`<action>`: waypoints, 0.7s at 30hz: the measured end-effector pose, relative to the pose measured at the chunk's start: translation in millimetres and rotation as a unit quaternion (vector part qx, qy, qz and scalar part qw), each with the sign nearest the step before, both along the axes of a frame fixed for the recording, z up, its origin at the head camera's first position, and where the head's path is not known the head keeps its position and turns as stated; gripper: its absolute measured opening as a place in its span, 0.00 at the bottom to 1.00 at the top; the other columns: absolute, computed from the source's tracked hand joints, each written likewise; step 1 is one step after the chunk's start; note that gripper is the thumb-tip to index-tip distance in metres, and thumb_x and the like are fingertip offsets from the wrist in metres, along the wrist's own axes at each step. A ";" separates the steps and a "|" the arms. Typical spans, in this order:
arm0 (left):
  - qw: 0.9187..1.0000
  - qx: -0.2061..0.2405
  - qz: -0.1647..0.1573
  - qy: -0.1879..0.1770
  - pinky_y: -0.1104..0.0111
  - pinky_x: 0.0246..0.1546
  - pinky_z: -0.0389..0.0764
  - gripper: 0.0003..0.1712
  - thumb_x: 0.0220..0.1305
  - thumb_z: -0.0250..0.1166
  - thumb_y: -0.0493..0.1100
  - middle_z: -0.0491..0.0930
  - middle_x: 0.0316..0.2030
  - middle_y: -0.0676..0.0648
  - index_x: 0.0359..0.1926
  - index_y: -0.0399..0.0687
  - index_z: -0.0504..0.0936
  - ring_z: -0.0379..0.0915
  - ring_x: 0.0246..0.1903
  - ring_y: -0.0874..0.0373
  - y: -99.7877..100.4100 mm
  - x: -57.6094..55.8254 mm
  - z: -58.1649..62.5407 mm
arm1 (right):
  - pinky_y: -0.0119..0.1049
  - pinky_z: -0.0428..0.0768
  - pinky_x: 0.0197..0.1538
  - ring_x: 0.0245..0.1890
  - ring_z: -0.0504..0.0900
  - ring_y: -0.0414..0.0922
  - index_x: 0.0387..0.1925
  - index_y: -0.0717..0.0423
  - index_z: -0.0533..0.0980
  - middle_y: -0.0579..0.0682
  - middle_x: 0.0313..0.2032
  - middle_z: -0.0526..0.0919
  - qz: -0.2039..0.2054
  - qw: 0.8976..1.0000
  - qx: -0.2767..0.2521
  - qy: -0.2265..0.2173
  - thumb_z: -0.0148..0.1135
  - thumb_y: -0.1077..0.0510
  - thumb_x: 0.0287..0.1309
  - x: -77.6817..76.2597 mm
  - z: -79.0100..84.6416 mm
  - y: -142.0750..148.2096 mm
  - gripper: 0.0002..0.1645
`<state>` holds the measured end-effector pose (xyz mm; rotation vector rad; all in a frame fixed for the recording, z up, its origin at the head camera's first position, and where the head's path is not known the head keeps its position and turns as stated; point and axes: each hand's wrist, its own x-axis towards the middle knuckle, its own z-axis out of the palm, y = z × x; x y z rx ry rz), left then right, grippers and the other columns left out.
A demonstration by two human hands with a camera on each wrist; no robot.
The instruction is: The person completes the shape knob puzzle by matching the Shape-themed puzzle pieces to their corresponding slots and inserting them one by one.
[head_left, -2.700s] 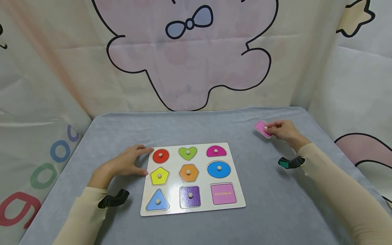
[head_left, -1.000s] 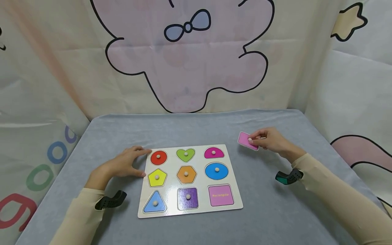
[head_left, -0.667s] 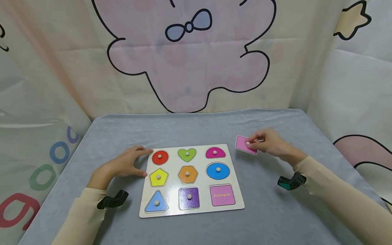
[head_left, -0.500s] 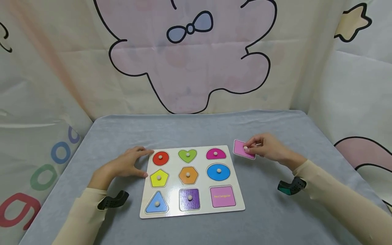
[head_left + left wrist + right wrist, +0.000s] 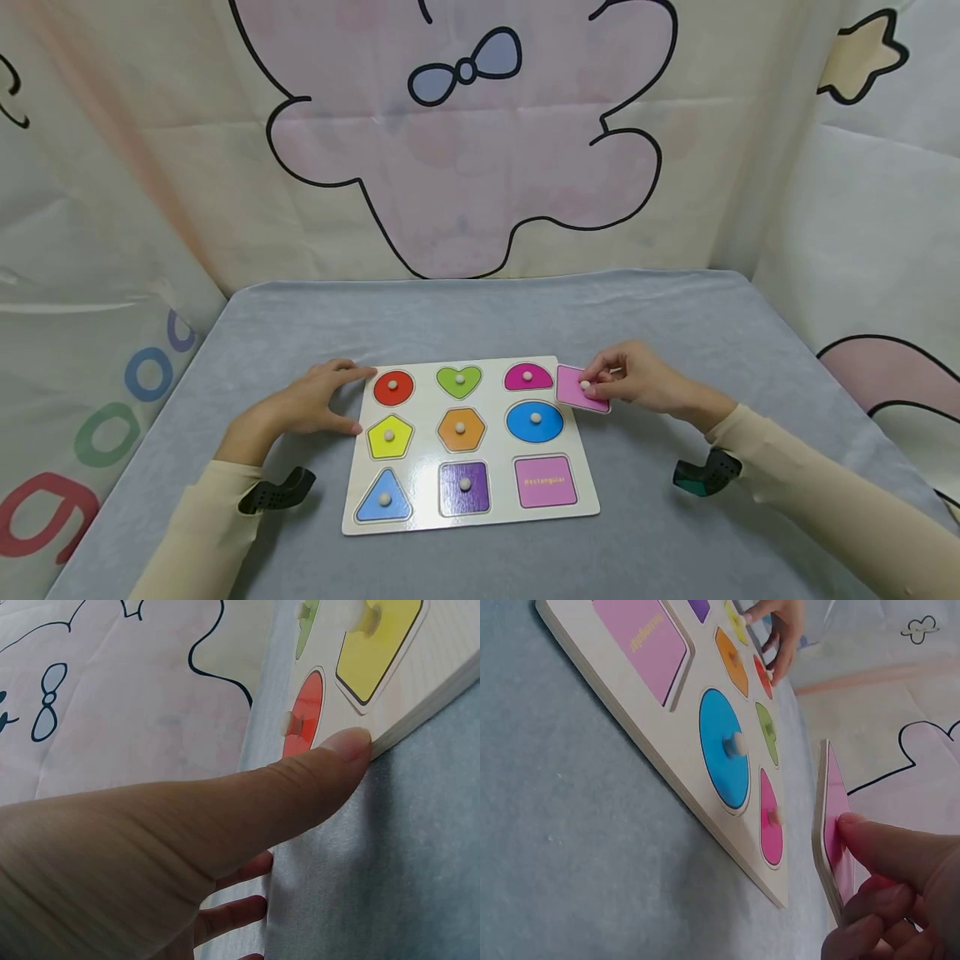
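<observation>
A white wooden shape puzzle board (image 5: 495,375) lies on the grey cloth. My right hand (image 5: 637,379) pinches the knob of a pink rectangular puzzle piece (image 5: 570,387), held up beside the board's far right corner. In the right wrist view the piece (image 5: 836,817) is tilted and apart from the board. At the board's lower right is a pink rectangular recess (image 5: 545,492) with printed lettering. My left hand (image 5: 300,404) touches the board's left edge with thumb and forefinger spread; the left wrist view shows the thumb (image 5: 330,769) on that edge.
Seated in the board are several knobbed pieces, among them a red circle (image 5: 386,393), a blue oval (image 5: 525,433) and a purple square (image 5: 453,500). Grey cloth (image 5: 420,321) covers the table. A printed curtain (image 5: 465,167) hangs behind it.
My right hand has carried the pink rectangle from the far right of the table leftward and nearer, up to the board's far right corner. The left hand stays at the board's edge.
</observation>
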<state>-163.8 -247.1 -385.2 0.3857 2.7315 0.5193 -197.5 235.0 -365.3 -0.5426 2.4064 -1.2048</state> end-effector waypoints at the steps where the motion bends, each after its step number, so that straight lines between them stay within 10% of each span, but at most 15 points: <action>1: 1.000 0.000 0.000 0.000 0.31 0.64 0.66 0.52 0.49 0.80 0.57 0.61 0.71 0.30 0.74 0.54 0.68 0.56 0.69 0.29 0.4 0.2 0.2 | 0.28 0.64 0.22 0.21 0.65 0.39 0.43 0.61 0.85 0.48 0.24 0.69 0.001 1.000 -0.001 -0.004 0.72 0.56 0.60 0.5 -0.6 -0.8 0.13; 21: 1.000 -0.003 0.007 -0.005 0.30 0.64 0.65 0.52 0.49 0.80 0.58 0.61 0.72 0.31 0.74 0.54 0.67 0.55 0.70 0.30 0.9 -0.2 1.5 | 0.26 0.65 0.23 0.23 0.67 0.36 0.40 0.61 0.86 0.46 0.22 0.68 0.061 0.998 -0.034 -0.003 0.72 0.59 0.59 15.1 -15.2 -14.5 0.10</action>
